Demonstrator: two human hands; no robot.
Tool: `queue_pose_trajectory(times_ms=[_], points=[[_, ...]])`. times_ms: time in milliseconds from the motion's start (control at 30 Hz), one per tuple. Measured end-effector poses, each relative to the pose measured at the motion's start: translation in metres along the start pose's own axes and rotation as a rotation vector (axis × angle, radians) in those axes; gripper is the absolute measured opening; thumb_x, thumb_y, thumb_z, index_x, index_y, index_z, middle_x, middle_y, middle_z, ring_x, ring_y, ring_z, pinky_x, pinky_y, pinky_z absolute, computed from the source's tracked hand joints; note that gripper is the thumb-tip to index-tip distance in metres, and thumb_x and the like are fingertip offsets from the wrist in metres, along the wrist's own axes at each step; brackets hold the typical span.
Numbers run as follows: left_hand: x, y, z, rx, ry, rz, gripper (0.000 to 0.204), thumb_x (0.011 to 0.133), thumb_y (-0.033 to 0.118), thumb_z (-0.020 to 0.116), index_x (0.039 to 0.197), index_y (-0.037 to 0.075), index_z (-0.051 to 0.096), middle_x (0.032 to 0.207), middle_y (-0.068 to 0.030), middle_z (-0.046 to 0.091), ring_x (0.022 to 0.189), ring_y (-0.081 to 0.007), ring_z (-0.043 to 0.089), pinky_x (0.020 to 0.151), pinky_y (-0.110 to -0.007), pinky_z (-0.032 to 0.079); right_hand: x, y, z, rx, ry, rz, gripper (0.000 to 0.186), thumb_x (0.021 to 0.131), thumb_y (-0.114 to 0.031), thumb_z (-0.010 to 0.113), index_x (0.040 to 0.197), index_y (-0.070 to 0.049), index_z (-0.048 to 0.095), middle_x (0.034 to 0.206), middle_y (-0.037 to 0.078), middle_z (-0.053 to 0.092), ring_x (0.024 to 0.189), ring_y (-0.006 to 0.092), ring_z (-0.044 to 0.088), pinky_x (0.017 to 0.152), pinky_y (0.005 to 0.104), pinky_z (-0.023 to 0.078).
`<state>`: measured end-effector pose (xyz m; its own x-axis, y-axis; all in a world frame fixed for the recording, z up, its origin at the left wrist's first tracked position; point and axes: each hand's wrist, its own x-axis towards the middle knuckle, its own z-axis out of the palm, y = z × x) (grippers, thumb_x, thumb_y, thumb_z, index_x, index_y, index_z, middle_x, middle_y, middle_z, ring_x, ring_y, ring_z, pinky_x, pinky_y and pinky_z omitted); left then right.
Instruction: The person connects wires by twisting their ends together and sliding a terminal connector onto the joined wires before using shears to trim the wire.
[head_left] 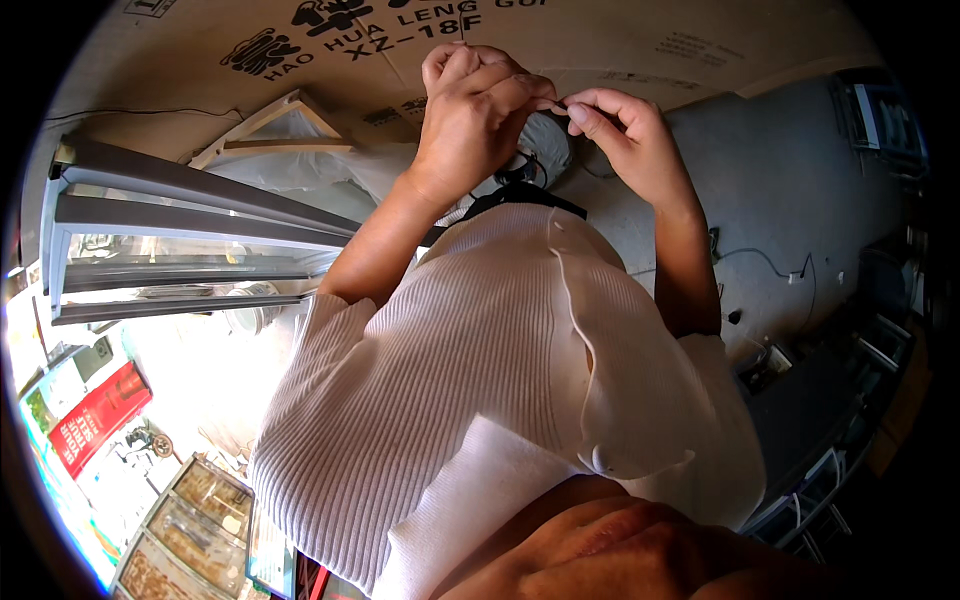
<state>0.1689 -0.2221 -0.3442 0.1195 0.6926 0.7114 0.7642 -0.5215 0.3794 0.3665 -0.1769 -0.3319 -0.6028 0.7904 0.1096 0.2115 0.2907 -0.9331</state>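
Both my hands are raised in front of a large brown cardboard surface (620,35) with dark printing. My left hand (470,120) is closed, its fingers bent together at a thin dark piece (560,106), like a cord or strip. My right hand (635,145) pinches that same piece between thumb and forefinger, just right of the left fingers. A thin dark line (462,27) rises above my left hand; I cannot tell whether it connects to what I hold. The fingertips of my left hand are partly hidden.
Grey metal frames (180,215) stand at left, by a wooden triangular frame (285,145) and clear plastic sheeting. A rounded grey bundle (545,140) lies beyond my torso. A cable (760,258) runs over the concrete floor (800,190). Dark equipment (800,400) stands at right, a red banner (100,410) lower left.
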Motion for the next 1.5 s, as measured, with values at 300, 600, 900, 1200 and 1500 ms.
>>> queue_pose_trajectory(times_ms=[300,600,900,1200,1500], points=[[0.0,0.005,-0.004,0.032,-0.079,-0.05,0.013,0.073,0.011,0.072,0.085,0.016,0.07,0.08,0.002,0.063,0.087,-0.0179,0.054,0.089,-0.035,0.033,-0.002,-0.004,0.006,0.041,0.073,0.033,0.013,0.086,-0.009,0.066,0.094,0.0,0.069,0.08,0.004,0.068,0.072,0.0064,0.06,0.066,0.0221,0.048],[-0.004,0.006,0.002,-0.048,-0.142,-0.192,0.008,0.075,0.011,0.071,0.083,0.011,0.07,0.077,0.0005,0.065,0.087,-0.0199,0.056,0.089,-0.035,0.035,-0.001,-0.007,0.009,-0.597,0.279,-0.391,0.011,0.075,-0.011,0.071,0.085,-0.006,0.069,0.075,0.005,0.065,0.067,0.0237,0.062,0.061,0.0316,0.05],[-0.003,0.011,0.006,-0.418,-0.194,-0.578,0.01,0.083,0.012,0.068,0.086,0.003,0.069,0.08,-0.0033,0.068,0.084,-0.0144,0.06,0.083,-0.03,0.044,0.004,-0.001,0.008,-0.559,0.309,-0.396,0.013,0.076,-0.013,0.072,0.087,-0.008,0.068,0.077,0.006,0.065,0.07,0.0251,0.063,0.062,0.0325,0.05],[-0.009,-0.001,0.012,-0.793,-0.245,-0.768,0.015,0.087,0.011,0.065,0.09,-0.003,0.067,0.082,-0.0037,0.068,0.078,-0.0087,0.061,0.076,-0.024,0.048,0.006,-0.007,0.003,-0.716,0.319,-0.521,0.01,0.074,-0.012,0.072,0.084,-0.009,0.068,0.076,0.002,0.065,0.07,0.0214,0.062,0.063,0.0322,0.049],[-0.005,0.018,0.009,-0.381,-0.134,-0.568,0.013,0.081,0.014,0.072,0.089,0.004,0.071,0.085,-0.0063,0.069,0.085,-0.016,0.06,0.079,-0.028,0.047,0.003,-0.007,0.002,-0.731,0.286,-0.505,0.006,0.079,-0.014,0.068,0.081,-0.008,0.065,0.074,0.002,0.065,0.07,0.0224,0.062,0.063,0.0352,0.047]])
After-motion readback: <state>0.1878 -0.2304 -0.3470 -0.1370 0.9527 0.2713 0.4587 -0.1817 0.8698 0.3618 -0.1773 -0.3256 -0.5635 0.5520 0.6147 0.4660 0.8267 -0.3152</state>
